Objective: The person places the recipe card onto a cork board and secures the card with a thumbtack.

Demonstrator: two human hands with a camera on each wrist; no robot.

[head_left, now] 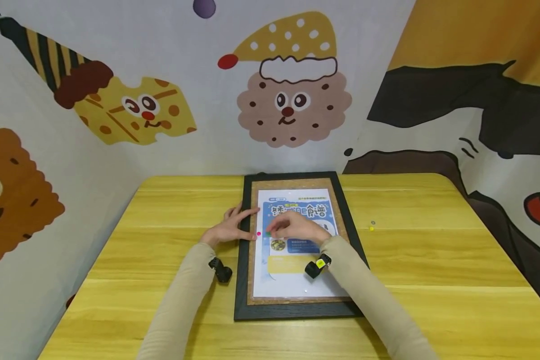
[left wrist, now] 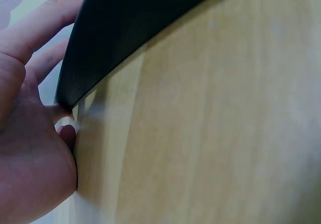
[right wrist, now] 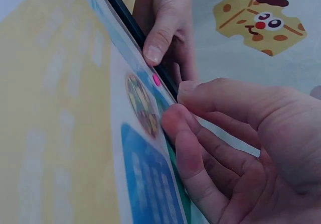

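Observation:
A printed poster (head_left: 288, 280) lies on a cork board (head_left: 252, 270) with a black frame (head_left: 241, 295). My left hand (head_left: 227, 232) spreads over the board's left edge, fingers fairly straight, thumb beside a small pink pin head (head_left: 258, 233) at the poster's left margin. In the left wrist view, that hand (left wrist: 32, 148) lies along the frame's dark side (left wrist: 120, 28). My right hand (head_left: 297, 226) reaches across the poster, thumb and index fingertips close together near the pink pin head (right wrist: 156, 80). I cannot tell whether the right fingertips (right wrist: 175, 117) hold anything.
A small yellow piece (head_left: 371, 228) and a grey one (head_left: 373, 222) lie on the wooden table (head_left: 432, 260), right of the board. Behind the table hangs a cartoon-printed cloth (head_left: 216, 115). Each wrist wears a black camera strap (head_left: 220, 270).

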